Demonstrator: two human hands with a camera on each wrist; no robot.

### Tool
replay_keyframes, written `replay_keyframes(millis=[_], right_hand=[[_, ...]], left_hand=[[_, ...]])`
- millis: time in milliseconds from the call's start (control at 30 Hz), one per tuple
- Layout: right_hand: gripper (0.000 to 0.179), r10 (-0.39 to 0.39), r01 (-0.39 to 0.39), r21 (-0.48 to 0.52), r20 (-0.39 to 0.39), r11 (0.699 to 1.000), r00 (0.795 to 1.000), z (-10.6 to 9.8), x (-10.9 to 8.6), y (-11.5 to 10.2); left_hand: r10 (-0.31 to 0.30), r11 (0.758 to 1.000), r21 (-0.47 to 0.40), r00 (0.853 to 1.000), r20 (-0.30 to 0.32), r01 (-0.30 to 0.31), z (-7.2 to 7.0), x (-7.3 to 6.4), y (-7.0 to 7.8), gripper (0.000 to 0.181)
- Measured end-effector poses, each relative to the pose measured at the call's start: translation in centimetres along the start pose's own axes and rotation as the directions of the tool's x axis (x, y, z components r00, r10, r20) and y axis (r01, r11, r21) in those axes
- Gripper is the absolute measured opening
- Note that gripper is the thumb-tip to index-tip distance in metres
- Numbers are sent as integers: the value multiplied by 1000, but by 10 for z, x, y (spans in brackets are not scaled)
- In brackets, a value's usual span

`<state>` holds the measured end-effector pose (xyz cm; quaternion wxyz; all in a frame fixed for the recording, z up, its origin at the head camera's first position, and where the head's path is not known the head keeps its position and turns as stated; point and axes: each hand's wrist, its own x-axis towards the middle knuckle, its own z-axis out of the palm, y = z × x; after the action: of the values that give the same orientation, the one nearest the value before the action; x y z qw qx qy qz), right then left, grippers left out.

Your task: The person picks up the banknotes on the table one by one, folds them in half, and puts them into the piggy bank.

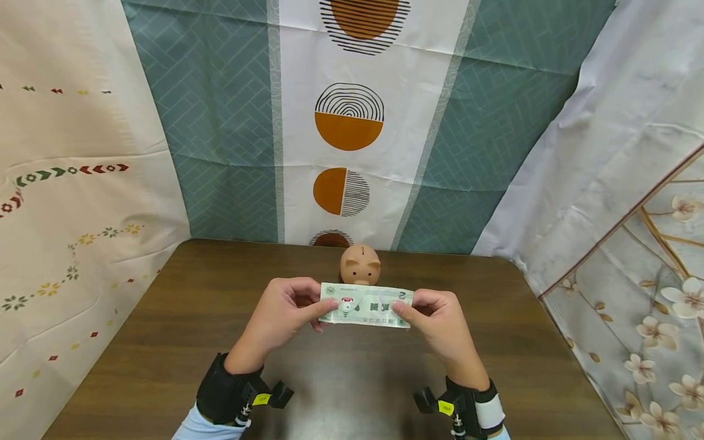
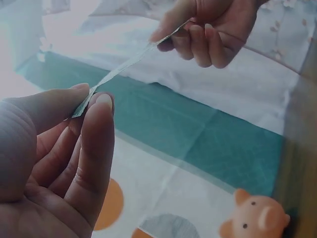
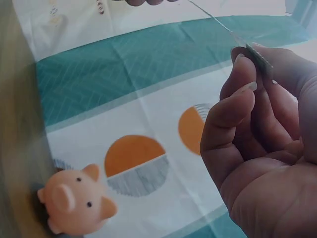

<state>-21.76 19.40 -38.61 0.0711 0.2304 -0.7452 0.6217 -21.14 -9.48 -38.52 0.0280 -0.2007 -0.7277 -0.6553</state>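
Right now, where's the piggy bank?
In the head view, the piggy bank sits near the middle of the table's far edge, before the patterned cloth, appearing just above the banknote held by the left hand and right hand.

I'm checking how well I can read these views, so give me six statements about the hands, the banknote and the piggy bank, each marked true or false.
1. The left hand and the right hand pinch the banknote at opposite ends. True.
2. The banknote is crumpled into a ball. False: it is stretched out between the hands.
3. The piggy bank stands upright on the table. True.
4. The piggy bank faces away from the person. False: it faces toward the person.
5. A slot shows on top of the piggy bank in the head view. True.
6. The banknote is already inside the piggy bank. False: both hands hold it.
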Motion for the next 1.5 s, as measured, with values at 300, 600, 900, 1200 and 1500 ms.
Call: replay_keyframes(millis=[300,600,900,1200,1500], right_hand=[[8,41,-41,14,-14,999,999,-1,-6,-15],[9,76,-76,60,3,995,997,-2,-8,-19],[11,88,-89,53,23,995,996,-5,-8,-16],[11,233,-232,219,22,948,972,-4,-6,-19],[29,12,-52,429,94,902,995,-4,-4,-15]], left_hand=[[23,999,-40,1000,9,-23,3,-3,7,11],[43,998,-44,999,6,-43,3,-4,10,9],[120,990,87,991,-58,-115,3,-3,7,5],[-26,996,-84,999,22,27,4,-5,9,16],[134,974,-187,990,38,-125,6,-2,6,16]])
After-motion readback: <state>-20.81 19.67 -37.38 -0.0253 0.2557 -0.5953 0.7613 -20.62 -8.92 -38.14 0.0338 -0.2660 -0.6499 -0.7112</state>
